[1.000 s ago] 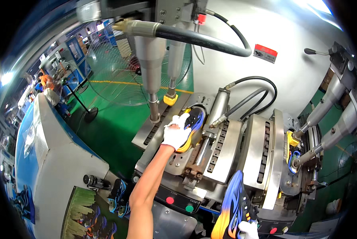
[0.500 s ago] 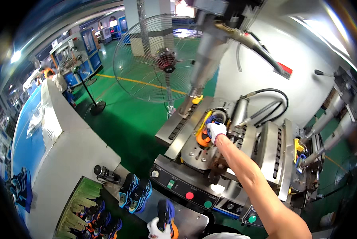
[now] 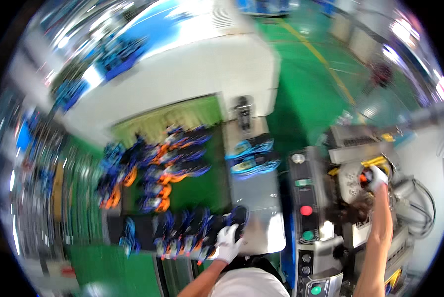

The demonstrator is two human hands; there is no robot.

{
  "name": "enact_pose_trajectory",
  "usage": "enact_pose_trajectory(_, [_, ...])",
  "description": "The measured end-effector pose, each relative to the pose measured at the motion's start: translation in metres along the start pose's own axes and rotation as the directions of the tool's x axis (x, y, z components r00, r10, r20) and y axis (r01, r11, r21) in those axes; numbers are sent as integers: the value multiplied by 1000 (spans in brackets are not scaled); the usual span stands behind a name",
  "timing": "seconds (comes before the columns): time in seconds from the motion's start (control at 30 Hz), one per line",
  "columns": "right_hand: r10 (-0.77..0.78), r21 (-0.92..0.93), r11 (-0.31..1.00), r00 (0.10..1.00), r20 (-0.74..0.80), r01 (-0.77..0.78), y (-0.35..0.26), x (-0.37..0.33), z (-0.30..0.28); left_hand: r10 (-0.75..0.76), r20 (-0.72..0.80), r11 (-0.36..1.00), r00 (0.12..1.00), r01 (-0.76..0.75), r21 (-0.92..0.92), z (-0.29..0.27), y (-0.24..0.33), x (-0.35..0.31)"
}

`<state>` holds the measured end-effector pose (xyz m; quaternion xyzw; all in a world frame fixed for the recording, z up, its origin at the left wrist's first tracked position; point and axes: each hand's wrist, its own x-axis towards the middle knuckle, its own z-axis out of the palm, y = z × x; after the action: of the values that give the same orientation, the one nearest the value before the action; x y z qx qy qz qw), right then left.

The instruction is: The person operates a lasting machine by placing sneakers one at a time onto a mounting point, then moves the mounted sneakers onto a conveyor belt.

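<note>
My gloved left hand (image 3: 228, 241) is closed on a dark shoe (image 3: 239, 216) with blue and orange edges, at the right end of a row of similar shoes (image 3: 182, 230). At the right, my gloved right hand (image 3: 379, 177) is closed on a dark and orange shoe (image 3: 365, 177). That shoe sits on the metal bed of a press machine (image 3: 349, 182), beside a yellow part (image 3: 374, 162). Motion blur smears both hands' fingers, and the right hand covers part of its shoe.
Two light-blue-edged shoes (image 3: 254, 161) lie on the grey metal table (image 3: 254, 193), with a dark cylindrical object (image 3: 243, 114) behind them. Several shoes come from a green-curtained opening (image 3: 182, 116). A control panel (image 3: 305, 198) with coloured buttons separates table and press. A fan (image 3: 380, 74) stands beyond.
The view has swung left, bringing the shoe rows into sight. My right hand stays at the shoe in the press; my left hand stays at a shoe on the table.
</note>
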<state>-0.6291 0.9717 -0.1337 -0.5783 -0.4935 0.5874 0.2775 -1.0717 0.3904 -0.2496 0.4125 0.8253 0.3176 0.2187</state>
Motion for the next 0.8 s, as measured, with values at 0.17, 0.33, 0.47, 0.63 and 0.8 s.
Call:
enact_pose_trajectory(0.17, [-568,-465,799,735,-372,382,-35,-197,233,96,-103,984,990,-111,-143,-91,-30,-10])
enact_pose_trajectory(0.33, [-96,-949,285,981,-167,-133,86,-320,353,108,-499,987,860,-31,161,-193,-161,30])
enact_pose_trajectory(0.47, [-267,-993,108,961,-69,-41,136,-318,350,-106,-611,931,784,295,217,-266,-293,34])
enact_pose_trajectory(0.63, [-267,-857,513,956,-117,39,104,-340,373,-256,-670,849,697,493,188,-363,-401,50])
enact_pose_trajectory(0.8, [-378,-982,-14,909,177,186,171,-361,342,-246,-442,824,863,426,374,-462,-455,188])
